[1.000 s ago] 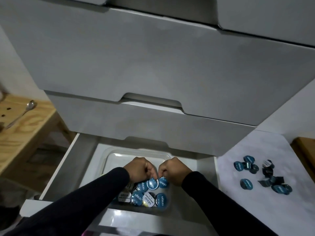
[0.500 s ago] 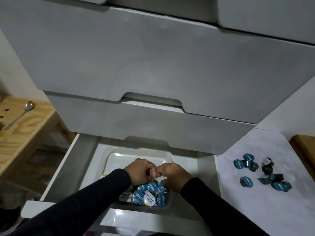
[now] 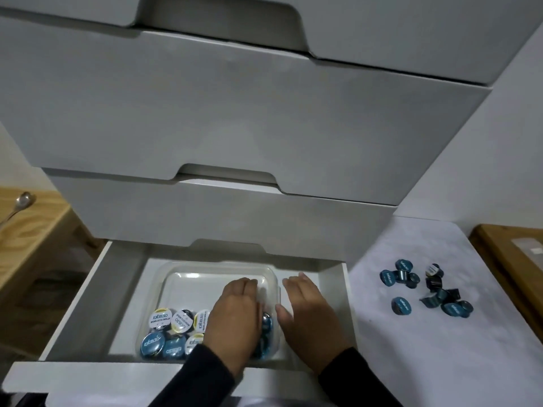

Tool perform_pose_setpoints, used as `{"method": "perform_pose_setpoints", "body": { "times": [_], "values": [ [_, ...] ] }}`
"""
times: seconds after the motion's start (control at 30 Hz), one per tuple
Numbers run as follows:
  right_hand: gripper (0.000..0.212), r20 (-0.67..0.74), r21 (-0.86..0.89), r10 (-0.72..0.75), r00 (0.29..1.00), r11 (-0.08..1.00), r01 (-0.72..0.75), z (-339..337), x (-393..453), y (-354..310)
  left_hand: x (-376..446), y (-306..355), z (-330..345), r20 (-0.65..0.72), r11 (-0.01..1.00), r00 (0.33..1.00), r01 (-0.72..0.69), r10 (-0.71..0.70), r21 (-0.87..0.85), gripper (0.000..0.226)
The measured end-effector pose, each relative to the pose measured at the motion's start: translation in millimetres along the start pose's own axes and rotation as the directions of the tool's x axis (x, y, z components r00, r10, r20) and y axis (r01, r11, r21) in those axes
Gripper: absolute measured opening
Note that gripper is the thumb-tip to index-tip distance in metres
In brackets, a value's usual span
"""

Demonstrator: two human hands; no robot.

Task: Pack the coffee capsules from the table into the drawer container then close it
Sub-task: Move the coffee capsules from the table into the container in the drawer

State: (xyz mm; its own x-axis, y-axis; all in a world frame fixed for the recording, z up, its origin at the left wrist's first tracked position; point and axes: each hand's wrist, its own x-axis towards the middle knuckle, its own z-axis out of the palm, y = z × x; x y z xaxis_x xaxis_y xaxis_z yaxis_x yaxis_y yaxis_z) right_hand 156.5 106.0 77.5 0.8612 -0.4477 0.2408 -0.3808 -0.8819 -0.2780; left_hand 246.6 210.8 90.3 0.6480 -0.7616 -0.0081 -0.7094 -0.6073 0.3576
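Observation:
A clear plastic container (image 3: 205, 270) sits inside the open bottom drawer (image 3: 117, 304). Several blue and white-topped coffee capsules (image 3: 167, 333) fill its near half. My left hand (image 3: 235, 321) lies flat, palm down, over the capsules at the container's right side, fingers loosely extended. Just right of the container's edge, my right hand (image 3: 308, 315) hovers over the drawer floor, fingers apart and holding nothing. A cluster of several blue capsules (image 3: 426, 289) lies on the white table (image 3: 440, 362) to the right of the drawer.
Two shut grey drawers (image 3: 235, 127) overhang the open one. A wooden surface with a spoon (image 3: 17, 207) stands at the left. A wooden board (image 3: 511, 265) lies at the table's right edge.
Both hands have gone from closed fists meeting over the capsules to flat, spread fingers. The right hand has shifted right, out of the container. The view has tilted and moved closer.

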Motion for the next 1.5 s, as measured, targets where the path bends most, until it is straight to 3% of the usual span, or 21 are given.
{"method": "perform_pose_setpoints", "body": {
  "times": [0.1,0.33,0.37,0.43,0.7,0.8,1.03,1.1,1.3,1.5],
  "values": [
    [0.044,-0.053,-0.023,0.063,0.997,0.998,-0.065,-13.7,-9.3,13.5,-6.5,24.0,-0.1,-0.098,0.999,0.995,-0.02,0.025,0.047,0.048],
    [0.044,-0.158,0.02,0.133,0.978,0.991,-0.132,-49.3,-37.2,77.6,1.2,94.5,24.2,-0.166,0.983,0.979,-0.138,0.117,-0.119,0.037],
    [0.046,-0.158,0.016,0.143,0.977,0.99,-0.143,-53.0,-42.2,91.4,1.8,110.6,27.2,-0.112,0.978,0.988,-0.128,0.11,-0.166,0.04],
    [0.052,-0.15,0.017,0.158,0.976,0.987,-0.157,-59.0,-53.6,123.6,5.5,138.6,45.0,-0.146,0.973,0.983,-0.137,0.111,-0.184,0.044],
    [0.038,-0.026,0.021,0.307,0.951,0.952,-0.307,-64.7,-89.7,267.4,6.4,240.4,108.3,-0.139,0.954,0.974,-0.207,0.18,-0.215,0.028],
    [0.039,0.089,0.055,0.375,0.923,0.923,-0.38,-62.4,-82.1,304.0,23.6,263.7,136.1,-0.046,0.95,0.997,-0.074,0.063,-0.304,0.032],
    [0.033,0.144,0.057,0.323,0.935,0.941,-0.334,-40.0,-64.0,346.2,76.2,278.6,189.2,0.14,0.889,0.976,0.211,-0.168,-0.406,0.015],
    [0.029,0.151,0.067,0.341,0.928,0.933,-0.354,-35.4,-63.2,350.5,83.8,278.4,195.6,0.182,0.869,0.959,0.275,-0.217,-0.412,0.02],
    [0.018,0.187,0.183,0.373,0.909,0.896,-0.405,-31.2,-70.0,355.3,85.1,276.1,205.3,0.167,0.802,0.943,0.333,-0.288,-0.496,0.032],
    [0.006,0.209,0.411,0.459,0.864,0.76,-0.503,-24.2,-77.0,367.5,75.6,280.6,206.4,0.128,0.686,0.917,0.371,-0.379,-0.626,0.03]
  ]
}}
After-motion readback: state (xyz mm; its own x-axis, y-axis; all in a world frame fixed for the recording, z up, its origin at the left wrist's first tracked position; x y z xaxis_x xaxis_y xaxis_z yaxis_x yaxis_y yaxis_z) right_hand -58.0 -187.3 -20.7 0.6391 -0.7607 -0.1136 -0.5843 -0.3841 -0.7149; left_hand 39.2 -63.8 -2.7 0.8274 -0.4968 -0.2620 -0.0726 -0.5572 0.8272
